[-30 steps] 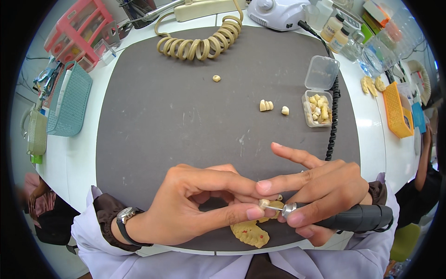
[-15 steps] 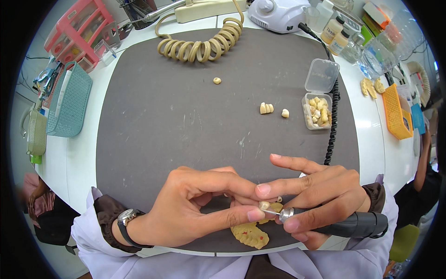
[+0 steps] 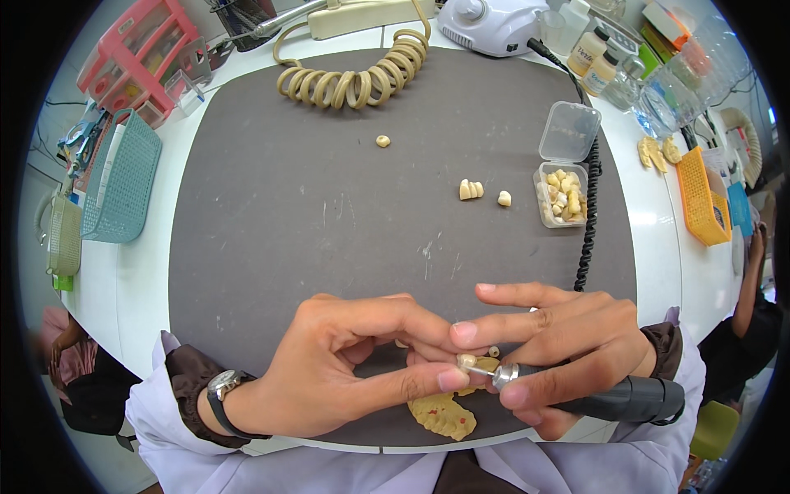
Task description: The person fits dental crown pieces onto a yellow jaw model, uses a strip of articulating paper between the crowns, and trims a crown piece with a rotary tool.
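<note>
The left hand (image 3: 321,362) is pinching a cream tooth-shaped piece (image 3: 466,361) at the thin silver metal bit (image 3: 480,371) of a black cylindrical handpiece (image 3: 629,399) the right hand (image 3: 588,336) is gripping.

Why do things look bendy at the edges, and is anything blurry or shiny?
Head view: the wide lens bends the white table and pink drawers near the dark rim; head view: left hand and right hand look fairly sharp, the person at far left looks softer, the silver collar on the black tool shines.
</note>
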The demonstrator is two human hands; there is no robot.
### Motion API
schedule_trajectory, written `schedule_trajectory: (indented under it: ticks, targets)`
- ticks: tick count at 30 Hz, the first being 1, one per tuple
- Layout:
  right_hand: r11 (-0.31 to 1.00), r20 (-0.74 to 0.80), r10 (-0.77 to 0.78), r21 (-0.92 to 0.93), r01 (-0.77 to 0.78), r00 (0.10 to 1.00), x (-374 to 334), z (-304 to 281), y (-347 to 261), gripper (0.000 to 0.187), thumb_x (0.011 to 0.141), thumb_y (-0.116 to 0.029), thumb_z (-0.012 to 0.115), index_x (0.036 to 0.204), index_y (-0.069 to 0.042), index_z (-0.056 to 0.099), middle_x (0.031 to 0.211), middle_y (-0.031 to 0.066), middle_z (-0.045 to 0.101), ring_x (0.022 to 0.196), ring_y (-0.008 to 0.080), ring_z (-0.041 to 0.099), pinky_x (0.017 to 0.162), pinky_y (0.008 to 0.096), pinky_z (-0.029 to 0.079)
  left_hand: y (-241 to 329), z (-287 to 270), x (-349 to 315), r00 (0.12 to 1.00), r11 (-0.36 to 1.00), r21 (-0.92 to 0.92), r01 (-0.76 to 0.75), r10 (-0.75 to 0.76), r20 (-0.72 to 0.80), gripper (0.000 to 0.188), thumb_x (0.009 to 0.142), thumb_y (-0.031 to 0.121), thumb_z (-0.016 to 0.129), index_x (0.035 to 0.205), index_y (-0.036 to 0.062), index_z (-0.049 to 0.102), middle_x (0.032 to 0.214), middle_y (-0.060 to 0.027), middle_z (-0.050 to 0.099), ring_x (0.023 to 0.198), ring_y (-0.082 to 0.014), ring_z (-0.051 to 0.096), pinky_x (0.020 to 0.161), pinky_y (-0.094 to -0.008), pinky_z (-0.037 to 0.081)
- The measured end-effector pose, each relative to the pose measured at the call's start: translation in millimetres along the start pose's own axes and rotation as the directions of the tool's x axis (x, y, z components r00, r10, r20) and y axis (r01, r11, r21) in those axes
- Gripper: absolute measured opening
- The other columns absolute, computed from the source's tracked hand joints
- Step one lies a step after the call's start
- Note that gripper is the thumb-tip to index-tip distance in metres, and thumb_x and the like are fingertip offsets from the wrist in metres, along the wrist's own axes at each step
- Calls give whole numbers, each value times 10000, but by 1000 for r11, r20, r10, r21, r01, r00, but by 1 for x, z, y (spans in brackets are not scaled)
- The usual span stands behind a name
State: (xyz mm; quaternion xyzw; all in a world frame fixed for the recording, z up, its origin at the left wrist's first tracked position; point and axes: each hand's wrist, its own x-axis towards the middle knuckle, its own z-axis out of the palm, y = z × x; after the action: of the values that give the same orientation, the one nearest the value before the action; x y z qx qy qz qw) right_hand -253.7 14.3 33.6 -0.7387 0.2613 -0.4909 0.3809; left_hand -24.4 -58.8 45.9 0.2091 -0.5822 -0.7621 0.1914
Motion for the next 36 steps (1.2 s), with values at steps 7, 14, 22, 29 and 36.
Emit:
schedule_trajectory:
  ticks: [7,14,22,29,36]
  targets:
    - [1000,-7,3,-2,-3,1000,-1,1,0,247,841,-149,765,1028,-49,640,803,148,720,1090,406,637,1015,580,419,1,1,0,1000,1000,1,0,0,2,211,873,9,701,1077,-38,673,988,-122,695,938,-168,672,804,-270,526]
    - [1000,28,-11,-29,12,1000,-2,-2,0,251,847,-155,761,1030,-44,631,825,158,723,1086,414,638,1014,567,426,1,2,0,1000,1000,-27,16,-16,-4,210,877,-1,692,1079,-50,664,1000,-128,696,949,-169,668,822,-274,524]
    - [999,20,-26,-36,27,999,-1,-1,0,246,856,-150,749,1039,-41,625,783,156,716,1081,414,641,992,567,446,1,2,0,1000,1000,-22,5,-5,0,214,879,-4,688,1085,-53,658,1003,-129,696,966,-172,665,838,-281,524]
    - [999,16,-46,-14,46,999,0,-2,2,221,856,-131,744,1022,-43,627,768,147,713,1064,420,648,972,569,460,0,1,0,1000,1000,-12,8,-8,10,205,879,-4,688,1076,-53,659,997,-130,700,960,-167,667,829,-280,526]
    - [999,-6,-29,-28,29,1000,-1,1,1,209,851,-127,746,999,-37,630,754,142,707,1057,427,648,971,589,454,0,2,0,1000,999,-36,14,-14,4,200,877,1,693,1067,-53,661,997,-125,707,950,-156,663,830,-273,521]
